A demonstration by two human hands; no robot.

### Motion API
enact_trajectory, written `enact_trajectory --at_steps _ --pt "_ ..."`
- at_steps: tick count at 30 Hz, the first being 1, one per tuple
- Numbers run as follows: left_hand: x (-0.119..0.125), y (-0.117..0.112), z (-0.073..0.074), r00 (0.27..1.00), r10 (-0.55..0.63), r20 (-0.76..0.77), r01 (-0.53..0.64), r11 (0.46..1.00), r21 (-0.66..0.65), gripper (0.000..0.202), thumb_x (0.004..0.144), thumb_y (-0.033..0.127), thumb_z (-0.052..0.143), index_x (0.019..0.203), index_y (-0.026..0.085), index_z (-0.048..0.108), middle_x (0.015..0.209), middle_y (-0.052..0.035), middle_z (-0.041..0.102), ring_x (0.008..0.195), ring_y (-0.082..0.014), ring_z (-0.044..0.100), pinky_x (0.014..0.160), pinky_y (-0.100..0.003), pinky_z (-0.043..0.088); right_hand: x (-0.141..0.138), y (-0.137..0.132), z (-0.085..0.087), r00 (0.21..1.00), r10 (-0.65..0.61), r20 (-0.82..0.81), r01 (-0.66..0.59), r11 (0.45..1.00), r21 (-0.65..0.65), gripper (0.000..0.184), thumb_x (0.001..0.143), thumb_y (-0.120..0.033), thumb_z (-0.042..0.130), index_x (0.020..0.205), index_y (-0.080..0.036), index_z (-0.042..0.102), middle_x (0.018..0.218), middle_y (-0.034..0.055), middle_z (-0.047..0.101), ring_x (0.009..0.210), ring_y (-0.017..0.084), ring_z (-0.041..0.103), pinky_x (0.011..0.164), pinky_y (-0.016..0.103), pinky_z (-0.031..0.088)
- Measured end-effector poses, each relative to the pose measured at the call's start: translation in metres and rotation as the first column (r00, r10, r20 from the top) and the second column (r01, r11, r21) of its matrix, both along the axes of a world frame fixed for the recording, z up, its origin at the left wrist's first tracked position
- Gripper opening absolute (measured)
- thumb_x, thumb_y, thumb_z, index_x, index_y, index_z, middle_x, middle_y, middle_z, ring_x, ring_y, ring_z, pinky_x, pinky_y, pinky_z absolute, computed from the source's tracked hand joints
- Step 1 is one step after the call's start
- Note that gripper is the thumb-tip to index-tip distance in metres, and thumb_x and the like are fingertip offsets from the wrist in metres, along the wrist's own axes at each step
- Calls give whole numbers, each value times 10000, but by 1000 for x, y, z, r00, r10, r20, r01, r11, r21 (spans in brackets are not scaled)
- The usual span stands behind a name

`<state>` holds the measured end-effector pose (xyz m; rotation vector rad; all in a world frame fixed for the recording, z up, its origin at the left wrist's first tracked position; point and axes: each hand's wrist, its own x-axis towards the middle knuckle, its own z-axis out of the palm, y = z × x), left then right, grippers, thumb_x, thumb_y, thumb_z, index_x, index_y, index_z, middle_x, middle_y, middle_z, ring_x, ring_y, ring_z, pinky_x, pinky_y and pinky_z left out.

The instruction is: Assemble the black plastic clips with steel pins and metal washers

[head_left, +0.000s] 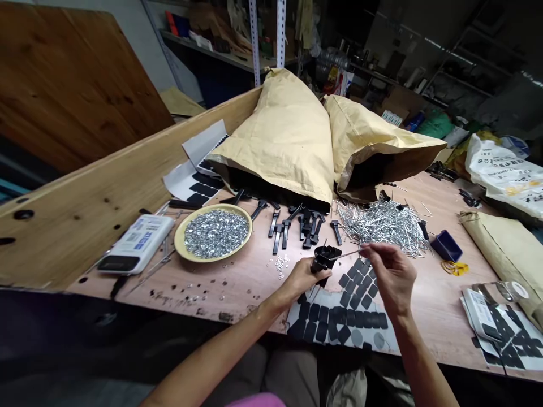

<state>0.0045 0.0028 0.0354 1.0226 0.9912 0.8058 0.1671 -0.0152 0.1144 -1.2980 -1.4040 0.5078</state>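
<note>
Left hand (303, 277) grips a black plastic part (324, 254) above the counter (436, 288), seemingly to steady it, while the right hand (393, 276) pinches a thin metal rod (349, 255) angled at it, rod pile (384, 225) near, presumably for quick reach.

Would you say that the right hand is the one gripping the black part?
No, the left hand grips the black part, while the right hand holds a thin rod.

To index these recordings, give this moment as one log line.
left grip: holds black part | right grip: pinches thin metal rod, far end at black part | nearby: yellow bowl, metal pieces, rod pile
</note>
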Motion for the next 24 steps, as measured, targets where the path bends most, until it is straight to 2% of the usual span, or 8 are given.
enact_trajectory --at_steps 6,9,11,13,16,19,21,24 --pt "7 -6 7 1000 -19 -24 20 999 42 197 612 280 682 708 118 626 596 16 558 572 -119 492 534 -227 354 -16 -5 -10 990 78 121 -79 997 -2 65 757 -253 656 791 -201 677 762 10 715 687 144 680 638 270 558" --pt "9 -8 10 1000 -20 -15 21 998 59 191 591 268 705 687 120 633 600 12 574 581 -122 503 537 -225 365 -17 -5 -8 956 180 233 -178 984 -29 68 779 -259 634 795 -218 686 766 12 710 717 152 675 679 293 550" --pt "7 -10 13 1000 -14 19 13 999 49 213 586 285 725 699 121 648 612 2 603 592 -133 529 551 -233 392 -14 -6 -5 933 199 301 -199 980 -31 132 770 -300 646 876 -234 691 892 35 703 859 182 656 791 349 527" --pt "4 -13 17 997 7 80 -8 1000 15 253 601 322 736 739 120 671 654 -25 648 637 -158 577 594 -255 436 -7 -8 -6 946 98 308 -96 995 -24 270 764 -371 642 999 -240 668 1071 68 651 1021 221 592 889 417 476" --pt "0 -17 22 977 62 203 -53 997 -49 311 639 380 727 816 126 694 770 -71 700 736 -195 629 663 -292 486 0 -17 -23 980 16 199 27 977 -212 378 778 -465 590 1056 -215 642 1104 103 612 1009 241 577 831 436 492" --pt "4 -21 22 950 104 293 -87 994 -71 360 613 395 750 860 138 695 838 -75 710 784 -204 639 676 -294 500 -10 -31 -53 984 178 -10 -167 895 -414 395 783 -478 569 1053 -197 631 1041 97 617 917 218 604 742 366 519" --pt "10 -24 19 942 145 301 -123 988 -93 399 594 405 760 879 137 681 818 -64 702 749 -190 634 626 -271 493 -25 -38 -72 974 195 -116 -225 890 -395 380 801 -464 541 1060 -192 601 1001 80 615 865 196 605 709 327 516" --pt "18 -29 17 949 193 248 -171 980 -106 427 600 449 744 866 129 649 709 -23 654 583 -129 571 482 -220 426 -46 -44 -87 974 87 -208 -156 926 -344 326 853 -444 458 1042 -192 542 874 37 602 716 148 578 634 280 499"
